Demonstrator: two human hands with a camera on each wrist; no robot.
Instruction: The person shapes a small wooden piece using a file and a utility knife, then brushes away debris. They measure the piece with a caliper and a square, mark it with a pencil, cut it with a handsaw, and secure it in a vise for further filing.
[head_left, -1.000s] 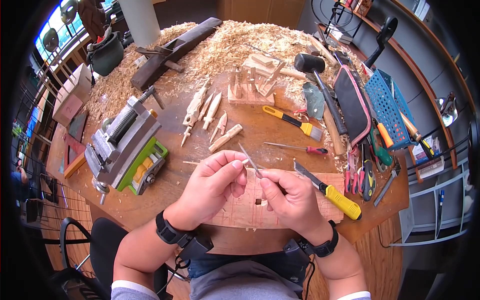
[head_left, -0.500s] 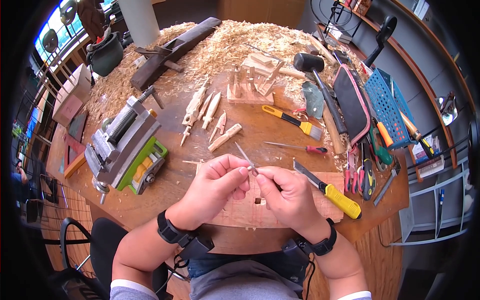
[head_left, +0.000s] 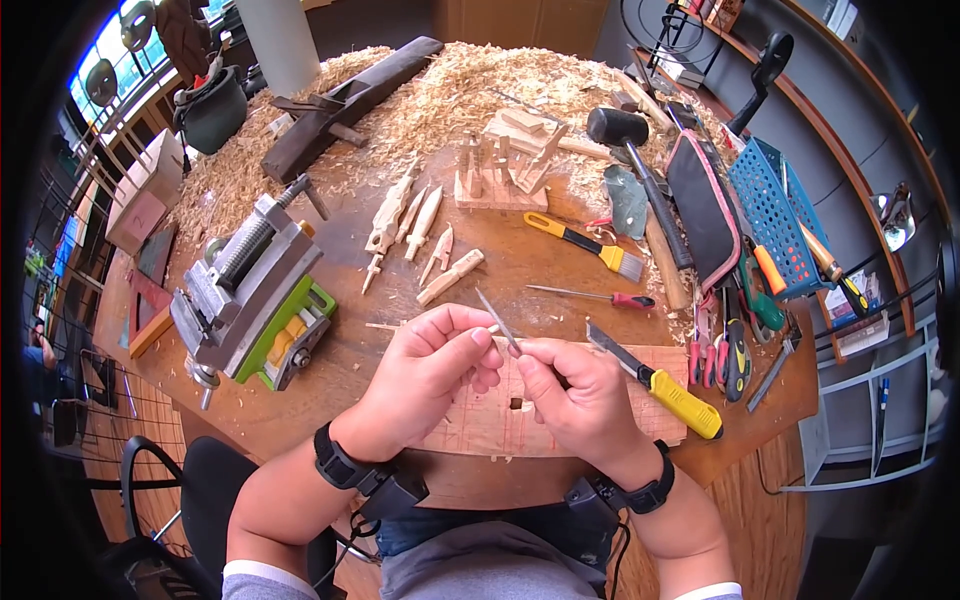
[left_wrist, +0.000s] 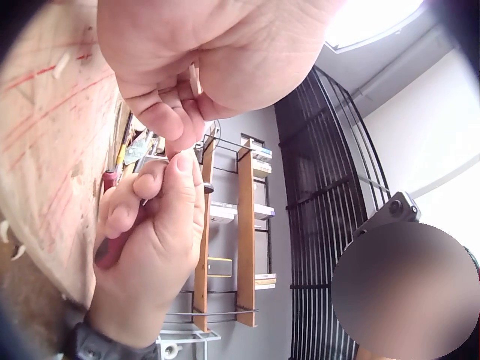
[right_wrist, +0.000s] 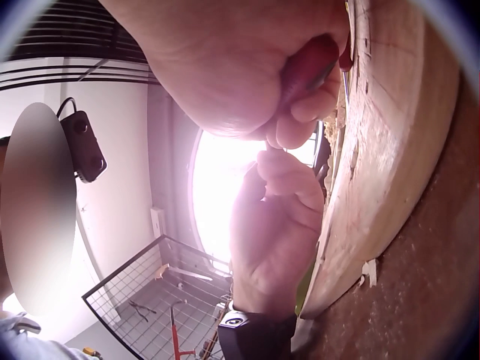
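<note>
My right hand point(head_left: 575, 392) grips a small file point(head_left: 497, 315), its slim grey blade pointing up and away. The file's red handle point(right_wrist: 309, 71) lies inside the curled fingers in the right wrist view. Between thumb and forefinger, my left hand point(head_left: 430, 375) pinches a small pale wooden piece point(head_left: 494, 329), mostly hidden by the fingers. Its end meets the side of the blade. Beneath both hands lies a wooden board point(head_left: 640, 400) marked with red lines, with a small square hole point(head_left: 516, 404) in it.
A yellow utility knife point(head_left: 684, 404) lies across the board's right end. To the left stands a metal vise point(head_left: 245, 290). Ahead are carved wooden pieces point(head_left: 425, 222), a brush point(head_left: 590, 248), a red-handled screwdriver point(head_left: 592, 296), a mallet point(head_left: 618, 126) and heaped shavings point(head_left: 480, 80).
The file's blade shifts slightly back and then forward against the small wooden piece, with both hands moving only a little. Everything else on the table stays put.
</note>
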